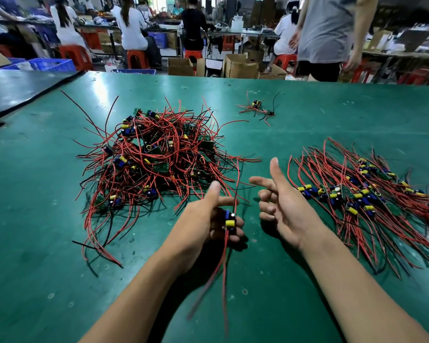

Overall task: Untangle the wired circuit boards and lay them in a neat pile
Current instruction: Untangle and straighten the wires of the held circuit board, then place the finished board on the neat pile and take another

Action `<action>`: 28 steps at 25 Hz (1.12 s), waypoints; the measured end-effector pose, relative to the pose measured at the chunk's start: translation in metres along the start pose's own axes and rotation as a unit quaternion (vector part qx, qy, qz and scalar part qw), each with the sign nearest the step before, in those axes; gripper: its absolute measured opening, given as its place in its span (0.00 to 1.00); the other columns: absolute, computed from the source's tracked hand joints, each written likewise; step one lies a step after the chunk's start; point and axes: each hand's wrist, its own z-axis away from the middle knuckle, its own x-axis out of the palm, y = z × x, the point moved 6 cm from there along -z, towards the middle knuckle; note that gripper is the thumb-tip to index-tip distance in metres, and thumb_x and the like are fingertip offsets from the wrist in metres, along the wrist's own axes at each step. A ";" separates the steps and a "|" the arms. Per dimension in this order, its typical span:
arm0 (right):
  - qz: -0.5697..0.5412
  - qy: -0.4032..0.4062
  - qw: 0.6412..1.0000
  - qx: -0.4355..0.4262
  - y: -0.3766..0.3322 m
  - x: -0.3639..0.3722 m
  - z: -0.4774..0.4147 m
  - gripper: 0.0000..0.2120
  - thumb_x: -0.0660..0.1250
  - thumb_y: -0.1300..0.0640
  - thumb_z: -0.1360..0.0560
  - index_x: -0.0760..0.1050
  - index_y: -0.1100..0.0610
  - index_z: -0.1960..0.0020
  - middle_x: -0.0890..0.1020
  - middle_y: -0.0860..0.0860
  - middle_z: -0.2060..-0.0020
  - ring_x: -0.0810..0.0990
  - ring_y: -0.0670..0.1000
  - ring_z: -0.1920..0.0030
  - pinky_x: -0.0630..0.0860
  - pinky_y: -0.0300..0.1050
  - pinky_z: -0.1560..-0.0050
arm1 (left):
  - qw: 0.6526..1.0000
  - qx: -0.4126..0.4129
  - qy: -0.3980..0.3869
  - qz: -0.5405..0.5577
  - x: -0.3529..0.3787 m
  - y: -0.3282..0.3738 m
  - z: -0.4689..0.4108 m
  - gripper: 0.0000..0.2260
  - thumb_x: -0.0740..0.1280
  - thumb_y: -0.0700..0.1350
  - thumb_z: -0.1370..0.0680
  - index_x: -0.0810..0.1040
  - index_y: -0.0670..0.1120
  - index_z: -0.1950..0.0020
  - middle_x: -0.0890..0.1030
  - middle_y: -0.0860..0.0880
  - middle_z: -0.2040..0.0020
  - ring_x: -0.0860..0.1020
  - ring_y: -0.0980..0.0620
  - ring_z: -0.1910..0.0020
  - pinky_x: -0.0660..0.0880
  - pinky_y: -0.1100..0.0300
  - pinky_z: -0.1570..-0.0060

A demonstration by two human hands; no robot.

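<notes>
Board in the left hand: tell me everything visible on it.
The wired board is small, with a yellow cylindrical part and a blue one on it. Thin red and black wires rise from it toward the tangled pile and hang below, blurred. The left hand grips it in curled fingers, above the green table.

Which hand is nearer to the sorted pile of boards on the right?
Right. The right hand is just left of the sorted pile; the left hand, gripping one board, is farther left.
</notes>
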 end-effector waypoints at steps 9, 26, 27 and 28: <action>0.287 -0.020 0.938 -0.192 -0.005 0.027 0.020 0.14 0.78 0.43 0.30 0.81 0.48 0.51 0.79 0.49 0.63 0.75 0.44 0.69 0.72 0.35 0.66 | 0.999 0.006 -0.037 0.009 0.001 0.000 -0.008 0.34 0.47 0.70 0.25 0.76 0.47 0.35 0.84 0.38 0.46 0.83 0.44 0.53 0.80 0.50 0.51; 0.548 0.225 0.775 -0.219 -0.045 -0.034 0.012 0.27 0.74 0.55 0.28 0.73 0.54 0.30 0.78 0.54 0.46 0.76 0.57 0.47 0.74 0.52 0.42 | 1.000 -0.008 0.005 0.007 -0.005 -0.002 -0.011 0.33 0.50 0.66 0.22 0.77 0.40 0.38 0.82 0.37 0.45 0.83 0.41 0.50 0.82 0.49 0.52; 0.575 0.228 0.751 -0.233 -0.046 -0.032 0.014 0.26 0.75 0.54 0.28 0.74 0.55 0.31 0.77 0.55 0.44 0.76 0.58 0.44 0.73 0.52 0.40 | 1.000 -0.005 0.015 0.010 -0.006 -0.001 -0.011 0.30 0.51 0.63 0.20 0.77 0.40 0.39 0.82 0.37 0.46 0.83 0.42 0.53 0.82 0.49 0.54; 0.582 0.208 0.742 -0.258 -0.046 -0.024 0.017 0.24 0.74 0.53 0.27 0.75 0.55 0.33 0.77 0.55 0.44 0.76 0.57 0.44 0.73 0.52 0.39 | 0.999 0.002 0.028 0.015 -0.006 -0.001 -0.011 0.26 0.53 0.60 0.18 0.77 0.39 0.40 0.82 0.37 0.47 0.83 0.43 0.56 0.82 0.50 0.56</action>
